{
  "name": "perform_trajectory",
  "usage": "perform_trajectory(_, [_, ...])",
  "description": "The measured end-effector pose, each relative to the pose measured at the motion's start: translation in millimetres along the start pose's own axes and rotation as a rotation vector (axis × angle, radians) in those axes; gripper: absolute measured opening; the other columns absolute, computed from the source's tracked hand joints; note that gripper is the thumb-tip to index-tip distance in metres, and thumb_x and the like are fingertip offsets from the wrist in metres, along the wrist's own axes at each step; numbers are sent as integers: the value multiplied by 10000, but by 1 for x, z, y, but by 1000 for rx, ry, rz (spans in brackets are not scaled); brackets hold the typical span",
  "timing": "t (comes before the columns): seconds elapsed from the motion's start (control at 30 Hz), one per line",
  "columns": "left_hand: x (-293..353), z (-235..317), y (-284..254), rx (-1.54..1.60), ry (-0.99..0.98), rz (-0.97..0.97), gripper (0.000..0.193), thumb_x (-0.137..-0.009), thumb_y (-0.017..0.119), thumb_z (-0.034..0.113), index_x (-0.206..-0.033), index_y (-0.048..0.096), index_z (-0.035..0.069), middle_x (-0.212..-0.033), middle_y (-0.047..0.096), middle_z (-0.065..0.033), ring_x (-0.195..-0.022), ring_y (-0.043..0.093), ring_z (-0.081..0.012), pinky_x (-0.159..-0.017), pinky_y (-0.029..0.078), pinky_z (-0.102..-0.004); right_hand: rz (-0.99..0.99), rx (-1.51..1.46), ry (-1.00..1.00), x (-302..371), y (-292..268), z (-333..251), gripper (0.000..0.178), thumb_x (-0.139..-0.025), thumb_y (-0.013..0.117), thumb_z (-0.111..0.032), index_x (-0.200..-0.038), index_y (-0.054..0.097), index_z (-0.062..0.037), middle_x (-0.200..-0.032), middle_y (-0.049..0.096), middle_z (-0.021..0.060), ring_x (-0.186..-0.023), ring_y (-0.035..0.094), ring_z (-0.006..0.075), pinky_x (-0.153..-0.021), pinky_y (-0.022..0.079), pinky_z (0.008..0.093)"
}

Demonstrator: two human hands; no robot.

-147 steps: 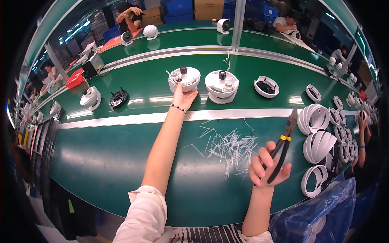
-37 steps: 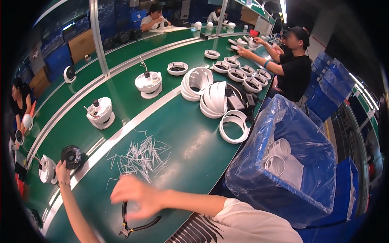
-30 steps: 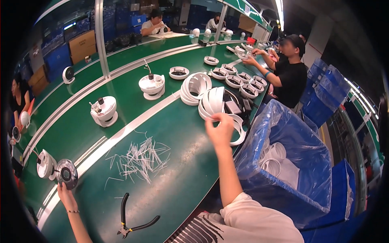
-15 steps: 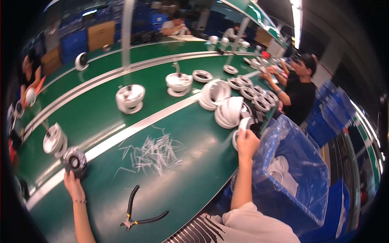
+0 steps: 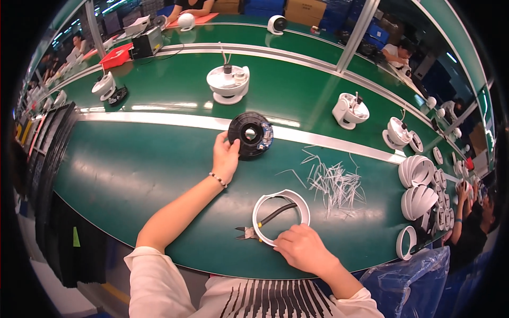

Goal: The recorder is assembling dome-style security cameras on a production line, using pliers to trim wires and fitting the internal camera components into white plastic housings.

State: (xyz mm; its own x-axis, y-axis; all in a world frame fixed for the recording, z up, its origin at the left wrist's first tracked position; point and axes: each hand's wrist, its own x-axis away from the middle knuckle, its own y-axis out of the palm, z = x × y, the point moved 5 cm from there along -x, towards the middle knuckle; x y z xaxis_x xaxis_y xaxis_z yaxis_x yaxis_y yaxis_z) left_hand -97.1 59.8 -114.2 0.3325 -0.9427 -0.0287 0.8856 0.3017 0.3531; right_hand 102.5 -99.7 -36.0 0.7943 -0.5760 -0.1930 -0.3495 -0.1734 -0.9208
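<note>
My left hand (image 5: 227, 159) grips the rim of a round black housing (image 5: 239, 139), which has a hole in its middle and a blue circuit board (image 5: 266, 137) along its right side. It is held up near the metal strip of the bench. Lower and to the right, my right hand (image 5: 303, 245) pinches the near edge of a white plastic ring (image 5: 307, 209). Through and beside the ring show side cutters (image 5: 247, 232) with black handles, lying on the green bench; the ring and my hand hide part of them.
White cut strips (image 5: 335, 185) lie heaped right of the ring. White ring stacks (image 5: 415, 170) and a single ring (image 5: 406, 243) stand at the right edge. Beyond the metal strip, white round units (image 5: 228, 84) sit on the green surface. A plastic-lined bin (image 5: 408, 281) is at lower right; co-workers sit around.
My view has turned left. My right hand has brought the white ring from the stacks at the right to above the cutters. My left hand still holds the black housing.
</note>
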Motion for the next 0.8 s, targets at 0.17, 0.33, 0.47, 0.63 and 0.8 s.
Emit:
perform_trajectory(0.17, [4, 6, 6, 11, 14, -54, 287, -839, 446, 2, -1099, 327, 1, -953, 563, -106, -797, 535, -98, -690, 430, -205, 27, 54, 215, -25, -26, 11, 752, -521, 731, -419, -1105, 453, -34, -1219, 335, 162, -1131, 313, 365, -901, 247, 528])
perform_trajectory(0.33, [9, 11, 11, -21, 51, -79, 297, -831, 447, -11, -1099, 319, -1, -986, 542, -109, -867, 517, -106, -743, 416, -207, -50, -54, 378, -33, -17, 27, 995, -494, 746, -460, -1239, 286, 12, -1297, 228, 211, -1180, 240, 417, -931, 239, 513])
perform_trajectory(0.47, [9, 8, 8, -40, 63, -84, 309, -829, 441, -22, -1107, 307, -1, -994, 526, -106, -903, 507, -111, -771, 408, -206, -85, -44, 379, -34, -13, 24, 1085, -468, 768, -426, -1273, 193, 19, -1303, 212, 224, -1181, 240, 415, -936, 256, 477])
perform_trajectory(0.63, [22, 22, 17, -39, 93, -116, 326, -825, 435, -39, -1116, 294, 1, -1037, 499, -118, -934, 492, -127, -814, 396, -226, 266, -139, 233, -38, -34, 30, 1137, -465, 782, -303, -1298, 78, 17, -1318, 185, 222, -1195, 217, 398, -972, 207, 452])
perform_trajectory(0.8, [61, 31, 46, 31, 211, -378, 348, -829, 449, -14, -1134, 282, 1, -1074, 455, -107, -982, 455, -142, -866, 364, -266, 766, -748, 443, -42, -32, 78, 1138, -503, 796, -238, -1297, 27, 35, -1320, 134, 249, -1239, 190, 307, -995, 201, 366])
